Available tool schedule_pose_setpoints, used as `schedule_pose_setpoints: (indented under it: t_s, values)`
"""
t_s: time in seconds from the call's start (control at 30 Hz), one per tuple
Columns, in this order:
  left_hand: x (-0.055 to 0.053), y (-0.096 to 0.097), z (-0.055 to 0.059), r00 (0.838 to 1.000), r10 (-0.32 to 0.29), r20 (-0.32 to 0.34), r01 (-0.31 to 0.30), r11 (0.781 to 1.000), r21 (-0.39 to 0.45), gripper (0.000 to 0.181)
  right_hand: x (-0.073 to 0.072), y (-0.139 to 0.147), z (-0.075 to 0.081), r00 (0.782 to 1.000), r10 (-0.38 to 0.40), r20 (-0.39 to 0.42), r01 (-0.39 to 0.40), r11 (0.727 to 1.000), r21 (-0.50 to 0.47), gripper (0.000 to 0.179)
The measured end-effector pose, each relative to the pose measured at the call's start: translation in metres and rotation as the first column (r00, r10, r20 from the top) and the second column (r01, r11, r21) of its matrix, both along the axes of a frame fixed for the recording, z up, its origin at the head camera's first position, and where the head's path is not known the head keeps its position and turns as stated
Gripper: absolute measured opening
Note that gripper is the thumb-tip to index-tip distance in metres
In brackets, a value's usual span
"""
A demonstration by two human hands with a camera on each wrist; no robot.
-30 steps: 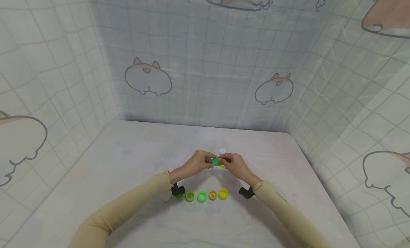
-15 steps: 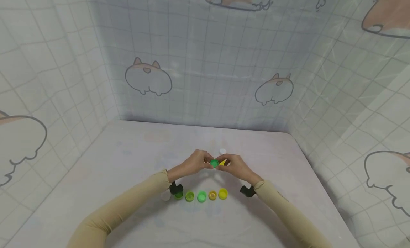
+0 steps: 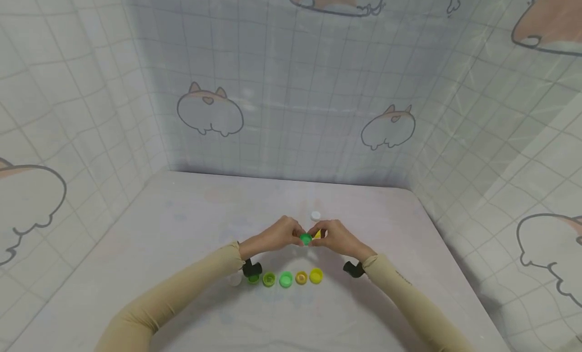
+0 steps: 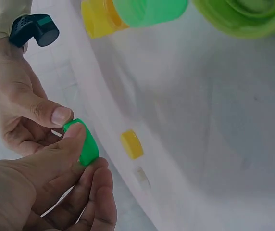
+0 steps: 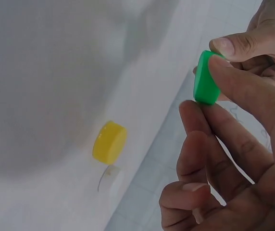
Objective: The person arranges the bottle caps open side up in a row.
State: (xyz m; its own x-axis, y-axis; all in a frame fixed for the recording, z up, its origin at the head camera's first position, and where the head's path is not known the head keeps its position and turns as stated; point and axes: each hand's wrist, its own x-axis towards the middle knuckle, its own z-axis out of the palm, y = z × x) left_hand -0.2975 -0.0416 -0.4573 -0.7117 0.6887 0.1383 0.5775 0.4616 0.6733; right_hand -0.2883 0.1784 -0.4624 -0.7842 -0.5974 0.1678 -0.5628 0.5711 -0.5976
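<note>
In the head view, a green bottle cap [image 3: 305,239] is held up between both hands, over the table beyond the row of caps. My left hand [image 3: 283,234] pinches its left edge with thumb and fingertips. From the other side, my right hand [image 3: 340,238] pinches the same cap, its thumb and fingertips close to those of the left. The right wrist view shows the cap [image 5: 207,79] edge-on, with the right hand's outer fingers curled loosely below. A yellow cap [image 5: 109,143] lies on the table past the hands, partly hidden by the right hand in the head view.
Nearer the person, several caps form a row: white [image 3: 235,279], dark green [image 3: 253,280], olive green [image 3: 269,279], mint green [image 3: 286,279], amber [image 3: 301,278] and yellow [image 3: 316,275]. Another white cap [image 3: 316,216] lies beyond the hands. Black wrist-worn cameras [image 3: 354,269] hang below the sleeves.
Both hands, with the green cap between them, have come slightly nearer the person. The cap has turned in the fingers, and the right fingertips have shifted along it. The row of caps stays put.
</note>
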Motion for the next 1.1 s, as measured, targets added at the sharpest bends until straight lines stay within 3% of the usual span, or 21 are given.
schedule_pose_setpoints:
  t_s: [0.6,0.9,1.1]
  values:
    - [0.014,0.031,0.003,0.999,0.002,-0.04,-0.004,0.999,-0.038,0.02,0.018,0.029,0.008,0.998,-0.052,0.044,0.05,0.997,0.053,0.02]
    - [0.029,0.051,-0.004,0.999,-0.015,-0.05,0.013,0.999,-0.045,0.019,0.036,0.049,0.011,0.996,-0.013,0.084,0.007,0.997,0.075,0.02]
    - [0.042,0.062,-0.009,0.998,-0.002,-0.056,-0.004,0.994,-0.105,0.021,0.048,0.057,0.011,0.993,0.007,0.117,-0.019,0.995,0.102,0.019]
